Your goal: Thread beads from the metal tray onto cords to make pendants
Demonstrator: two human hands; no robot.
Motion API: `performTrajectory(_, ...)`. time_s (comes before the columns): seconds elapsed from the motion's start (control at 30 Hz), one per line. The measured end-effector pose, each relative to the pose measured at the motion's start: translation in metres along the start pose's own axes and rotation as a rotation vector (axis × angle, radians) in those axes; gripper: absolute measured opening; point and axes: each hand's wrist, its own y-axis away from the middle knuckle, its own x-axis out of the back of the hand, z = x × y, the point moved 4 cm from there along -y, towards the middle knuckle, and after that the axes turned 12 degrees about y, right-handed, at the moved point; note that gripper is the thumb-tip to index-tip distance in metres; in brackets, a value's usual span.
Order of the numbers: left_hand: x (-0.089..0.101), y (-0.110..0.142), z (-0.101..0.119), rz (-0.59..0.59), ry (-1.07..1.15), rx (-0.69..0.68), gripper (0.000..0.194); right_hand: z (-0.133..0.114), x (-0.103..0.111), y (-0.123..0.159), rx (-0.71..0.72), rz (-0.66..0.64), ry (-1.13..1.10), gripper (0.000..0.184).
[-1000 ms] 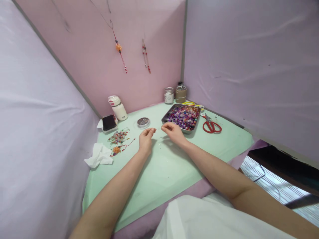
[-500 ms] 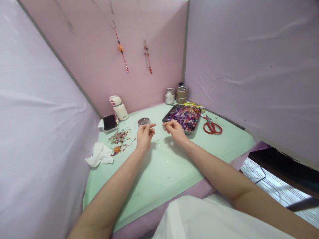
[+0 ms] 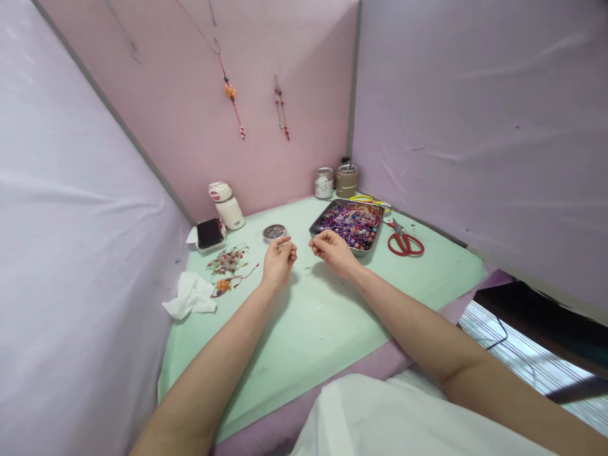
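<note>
My left hand [image 3: 279, 261] hovers over the middle of the table, its fingers curled into a pinch just in front of a small round dish [image 3: 274, 233]. Across a narrow gap, my right hand [image 3: 331, 249] pinches thumb against fingertips beside the near left corner of a metal tray [image 3: 370, 253]. Whatever is between the fingers of either hand is too fine to make out; a thin thread may run there. Purple, red and clear beads [image 3: 349, 229] fill the tray, with pale cord [image 3: 356, 215] tangled on top.
Left of my hands lie beaded strings [image 3: 228, 259], an orange bead cluster [image 3: 223, 285], a white tissue [image 3: 190, 296], a dark pad in a case [image 3: 209, 235] and a white bottle [image 3: 230, 211]. Red-handled scissors [image 3: 405, 244] and two jars [image 3: 347, 182] are right. Beaded pendants [image 3: 230, 92] hang behind.
The index fingers, stretched toward each other before, have curled in to a pinch on both hands. My left hand has turned slightly; the arms have barely moved.
</note>
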Motion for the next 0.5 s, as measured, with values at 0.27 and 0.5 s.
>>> performTrajectory(0.27,0.0038,0.0002,-0.0075,-0.044,-0.123,-0.032,0.032,0.0034,-0.0007,-0.0003,0.024,-0.05,0.137,0.029)
performTrajectory(0.5,0.0031,0.0021,-0.0086,-0.134,-0.35,-0.143,0.028,0.0082,-0.0054,0.0022,-0.089,-0.166,0.067,0.028)
